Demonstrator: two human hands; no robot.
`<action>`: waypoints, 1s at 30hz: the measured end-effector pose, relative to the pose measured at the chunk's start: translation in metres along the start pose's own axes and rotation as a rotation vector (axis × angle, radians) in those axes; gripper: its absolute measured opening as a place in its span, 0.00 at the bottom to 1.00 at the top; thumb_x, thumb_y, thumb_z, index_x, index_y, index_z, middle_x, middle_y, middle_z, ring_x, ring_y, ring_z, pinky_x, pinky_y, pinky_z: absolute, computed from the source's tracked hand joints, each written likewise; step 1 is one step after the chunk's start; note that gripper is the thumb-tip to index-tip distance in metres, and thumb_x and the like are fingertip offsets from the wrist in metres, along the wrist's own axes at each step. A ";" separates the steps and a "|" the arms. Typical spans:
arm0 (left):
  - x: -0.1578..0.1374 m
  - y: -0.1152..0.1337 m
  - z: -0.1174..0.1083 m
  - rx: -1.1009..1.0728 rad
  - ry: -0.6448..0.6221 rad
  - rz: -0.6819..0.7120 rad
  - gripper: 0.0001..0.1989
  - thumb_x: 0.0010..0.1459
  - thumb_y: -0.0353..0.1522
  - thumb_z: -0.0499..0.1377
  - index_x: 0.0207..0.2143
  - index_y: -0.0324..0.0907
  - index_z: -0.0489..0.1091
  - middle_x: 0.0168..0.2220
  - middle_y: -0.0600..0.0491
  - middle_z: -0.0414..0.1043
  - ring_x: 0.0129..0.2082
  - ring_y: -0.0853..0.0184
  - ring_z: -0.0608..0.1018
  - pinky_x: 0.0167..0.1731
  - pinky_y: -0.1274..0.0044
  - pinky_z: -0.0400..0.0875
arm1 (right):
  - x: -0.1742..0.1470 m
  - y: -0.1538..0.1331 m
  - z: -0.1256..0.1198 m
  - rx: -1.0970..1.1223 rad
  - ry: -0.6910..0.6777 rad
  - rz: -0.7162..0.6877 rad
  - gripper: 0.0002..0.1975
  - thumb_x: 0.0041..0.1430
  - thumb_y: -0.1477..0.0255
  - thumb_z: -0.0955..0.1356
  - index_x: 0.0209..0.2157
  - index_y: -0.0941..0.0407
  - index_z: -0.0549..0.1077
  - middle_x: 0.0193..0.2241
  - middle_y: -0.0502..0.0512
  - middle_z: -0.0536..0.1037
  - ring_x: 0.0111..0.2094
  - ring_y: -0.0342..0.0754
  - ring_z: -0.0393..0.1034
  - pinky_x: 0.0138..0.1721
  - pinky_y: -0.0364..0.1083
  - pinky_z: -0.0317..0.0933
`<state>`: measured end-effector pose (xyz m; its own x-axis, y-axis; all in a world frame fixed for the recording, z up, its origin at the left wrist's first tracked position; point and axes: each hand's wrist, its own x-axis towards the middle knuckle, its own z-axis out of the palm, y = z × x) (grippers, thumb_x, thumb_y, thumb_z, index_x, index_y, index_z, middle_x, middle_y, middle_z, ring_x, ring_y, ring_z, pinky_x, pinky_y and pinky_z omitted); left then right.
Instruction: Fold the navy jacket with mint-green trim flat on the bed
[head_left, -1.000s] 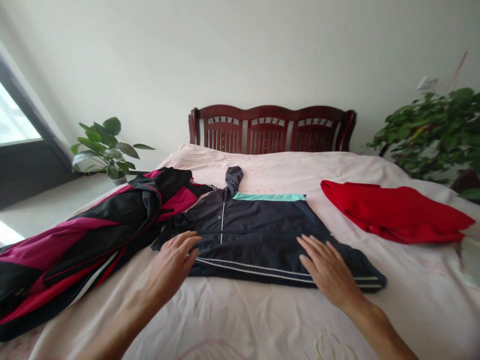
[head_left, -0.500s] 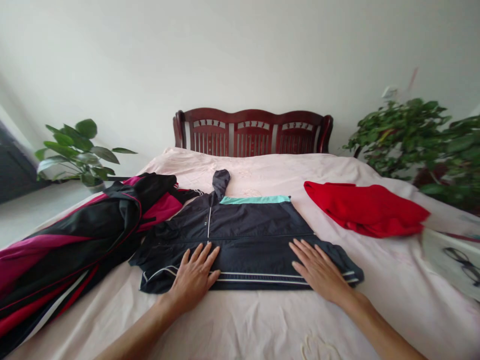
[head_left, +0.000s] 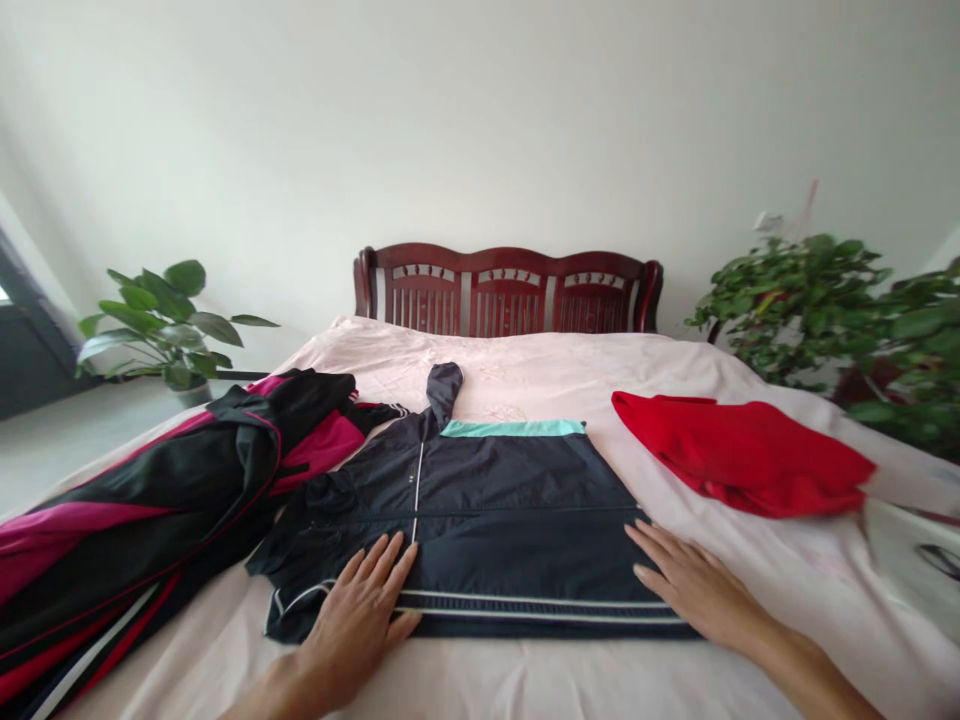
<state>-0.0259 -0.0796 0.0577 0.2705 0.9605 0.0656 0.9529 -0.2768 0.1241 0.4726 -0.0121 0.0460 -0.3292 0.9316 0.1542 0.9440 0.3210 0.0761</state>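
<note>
A dark navy jacket with white piping and a mint-green strip lies flat and partly folded on the bed. Its lower edge, with two white lines, faces me. My left hand rests on the jacket's lower left part with fingers stretched out, beside the white vertical line. On the lower right part lies my right hand, its fingers extended flat and covering the garment's right corner. Neither hand grips the cloth.
Black and pink sportswear is heaped on the left of the pale pink bedsheet. Right of the jacket is a folded red garment, with glasses near it. Potted plants flank the bed; a wooden headboard stands behind.
The view has tilted up, so everything sits lower. My right hand has slid outward to the right across the jacket. My left hand stays on the jacket's left part, slightly farther left.
</note>
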 end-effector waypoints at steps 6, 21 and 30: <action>0.037 -0.016 -0.048 -0.243 -0.065 -0.028 0.22 0.68 0.45 0.44 0.41 0.53 0.78 0.45 0.52 0.80 0.47 0.60 0.80 0.47 0.71 0.70 | 0.053 0.002 -0.027 0.163 -0.024 0.063 0.20 0.62 0.60 0.61 0.48 0.48 0.79 0.49 0.55 0.80 0.50 0.56 0.76 0.51 0.53 0.68; 0.226 -0.120 -0.033 -0.097 0.075 -0.427 0.29 0.54 0.36 0.61 0.59 0.42 0.67 0.57 0.40 0.72 0.56 0.49 0.74 0.48 0.66 0.70 | 0.298 -0.130 -0.019 0.257 -0.018 -0.180 0.27 0.55 0.74 0.66 0.57 0.55 0.71 0.58 0.60 0.72 0.60 0.54 0.64 0.60 0.53 0.56; 0.250 -0.144 -0.021 -0.199 0.020 -0.446 0.27 0.47 0.33 0.65 0.52 0.41 0.72 0.47 0.46 0.79 0.47 0.56 0.80 0.40 0.76 0.71 | 0.326 -0.109 -0.022 0.195 -0.159 -0.152 0.19 0.49 0.65 0.72 0.45 0.54 0.77 0.44 0.56 0.79 0.45 0.54 0.73 0.42 0.47 0.63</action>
<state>-0.0984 0.1998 0.0767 -0.1632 0.9864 -0.0181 0.9301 0.1599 0.3307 0.2623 0.2531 0.1097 -0.4744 0.8803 -0.0022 0.8754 0.4715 -0.1068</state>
